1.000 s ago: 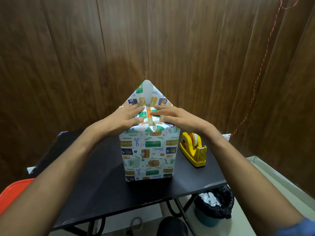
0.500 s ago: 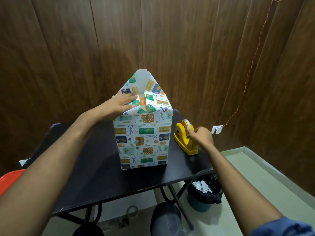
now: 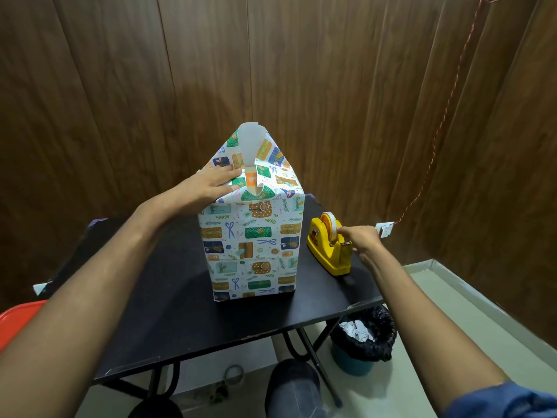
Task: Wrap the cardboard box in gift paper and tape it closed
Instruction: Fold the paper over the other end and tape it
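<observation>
My left hand [image 3: 212, 184] lies flat, fingers straight, pressing the folded paper on top of the wrapped box [image 3: 251, 236]. My right hand [image 3: 360, 239] is at the tape dispenser [image 3: 330, 245], fingertips at the roll; probably pinching the tape end, can't tell for sure. The box stands upright mid-table [image 3: 180, 312], long axis vertical, its far flap [image 3: 251, 143] pointing up and unsealed. The dispenser sits just right of the box, so the tape must travel left and up to the flap. Nothing between. Bin [image 3: 363, 339] on the floor, near right.
</observation>
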